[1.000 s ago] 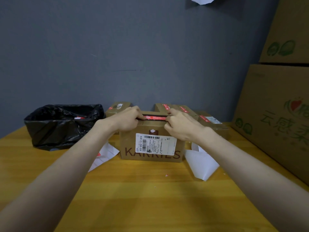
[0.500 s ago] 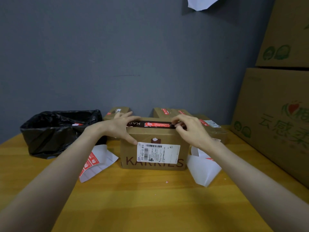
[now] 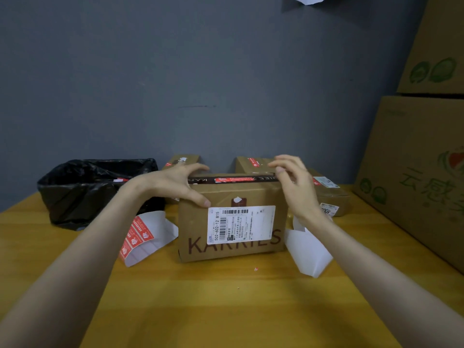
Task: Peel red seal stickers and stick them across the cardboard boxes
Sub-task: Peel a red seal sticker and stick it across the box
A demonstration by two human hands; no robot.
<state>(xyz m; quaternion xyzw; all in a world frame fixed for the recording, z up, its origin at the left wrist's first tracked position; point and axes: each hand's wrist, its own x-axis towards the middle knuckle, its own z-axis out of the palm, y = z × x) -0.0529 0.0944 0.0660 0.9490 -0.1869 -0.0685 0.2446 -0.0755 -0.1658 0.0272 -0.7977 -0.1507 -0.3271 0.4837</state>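
A brown cardboard box (image 3: 195, 229) printed KARRIES, with a white shipping label on its front, stands on the wooden table. A red seal sticker (image 3: 234, 179) lies across its top. My left hand (image 3: 175, 184) grips the box's top left corner, thumb on the front face. My right hand (image 3: 293, 184) hovers at the top right corner with fingers spread, holding nothing. A white backing sheet with red seal stickers (image 3: 136, 237) lies left of the box.
A black bin bag (image 3: 82, 189) sits at the left. Smaller sealed boxes (image 3: 251, 163) stand behind, one (image 3: 331, 194) at the right. White backing paper (image 3: 308, 249) lies right of the box. Large stacked cartons (image 3: 416, 156) fill the right edge.
Both hands have stopped pressing the sticker on the box's top. My left hand slid to the left corner; my right hand lifted off to the right, fingers opening.
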